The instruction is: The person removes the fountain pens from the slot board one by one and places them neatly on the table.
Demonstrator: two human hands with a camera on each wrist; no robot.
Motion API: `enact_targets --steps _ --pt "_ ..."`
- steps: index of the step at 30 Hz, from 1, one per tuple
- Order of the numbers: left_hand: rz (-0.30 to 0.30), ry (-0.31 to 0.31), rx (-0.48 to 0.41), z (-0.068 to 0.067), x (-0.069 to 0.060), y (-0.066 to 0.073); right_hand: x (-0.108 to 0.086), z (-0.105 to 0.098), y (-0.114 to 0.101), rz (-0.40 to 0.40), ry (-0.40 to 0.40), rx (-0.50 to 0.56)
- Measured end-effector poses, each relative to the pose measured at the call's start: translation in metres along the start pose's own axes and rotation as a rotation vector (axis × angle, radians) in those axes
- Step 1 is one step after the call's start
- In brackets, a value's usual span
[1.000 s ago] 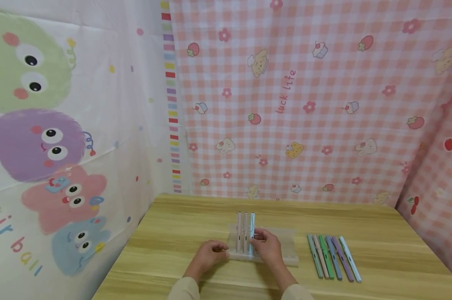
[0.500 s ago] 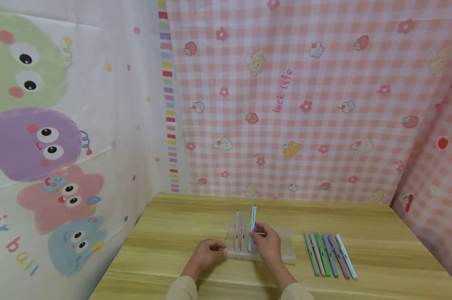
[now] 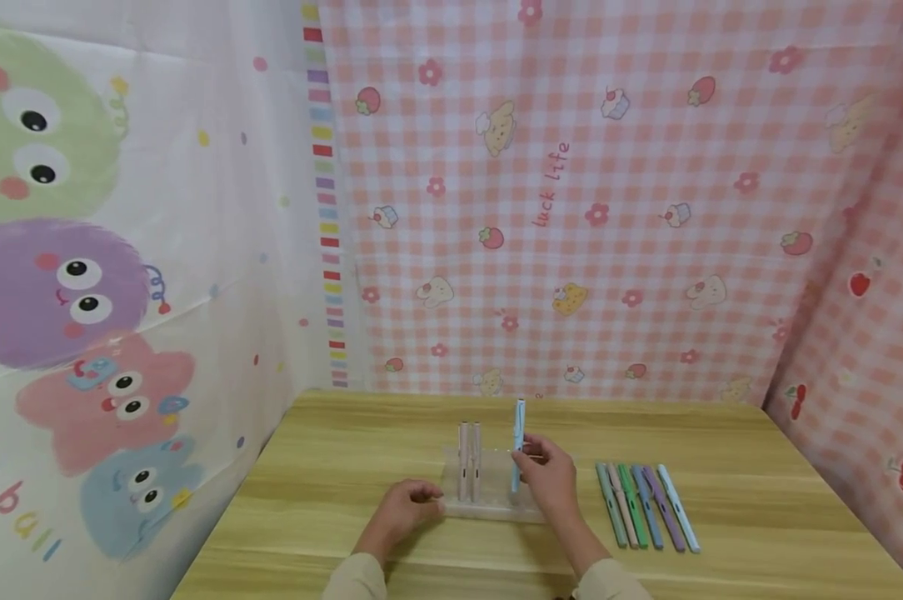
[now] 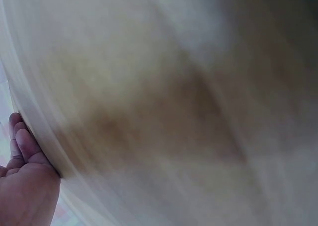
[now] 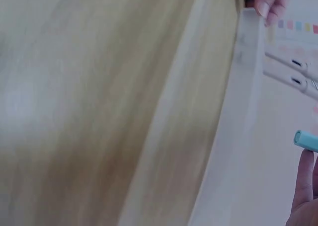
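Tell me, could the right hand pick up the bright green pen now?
Probably not straight away: the right hand holds a light blue pen. The way across the table looks free otherwise, though other pens lie close on both sides of the bright green pen.

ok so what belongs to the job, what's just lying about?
Job:
light-blue pen, in right hand
clear stand, left hand at its end
two pinkish pens in it
six loose pens, probably

Just around:
checked cloth
cartoon cloth
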State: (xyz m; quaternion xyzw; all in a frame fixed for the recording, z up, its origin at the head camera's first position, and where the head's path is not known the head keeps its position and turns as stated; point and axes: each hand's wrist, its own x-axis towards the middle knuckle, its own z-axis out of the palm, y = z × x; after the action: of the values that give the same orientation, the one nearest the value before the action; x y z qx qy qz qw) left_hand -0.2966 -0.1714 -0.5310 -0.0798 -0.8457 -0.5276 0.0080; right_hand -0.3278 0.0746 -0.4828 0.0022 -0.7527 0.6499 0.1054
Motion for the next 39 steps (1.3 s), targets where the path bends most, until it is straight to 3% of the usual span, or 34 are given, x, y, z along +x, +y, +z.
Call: enact_targets --steps 15,22,39 --pt "-0.021 -0.002 -0.01 -0.001 0.0 0.001 0.02 -0.044 -0.008 0.08 0.022 -0.001" --pt "-0.025 -0.002 0.002 -0.001 0.001 0.002 0.029 -0.067 -0.004 0.11 0.065 0.052" --pt "-0.03 0.003 0.001 0.0 0.002 0.001 0.035 -0.106 0.0 0.193 0.06 0.003"
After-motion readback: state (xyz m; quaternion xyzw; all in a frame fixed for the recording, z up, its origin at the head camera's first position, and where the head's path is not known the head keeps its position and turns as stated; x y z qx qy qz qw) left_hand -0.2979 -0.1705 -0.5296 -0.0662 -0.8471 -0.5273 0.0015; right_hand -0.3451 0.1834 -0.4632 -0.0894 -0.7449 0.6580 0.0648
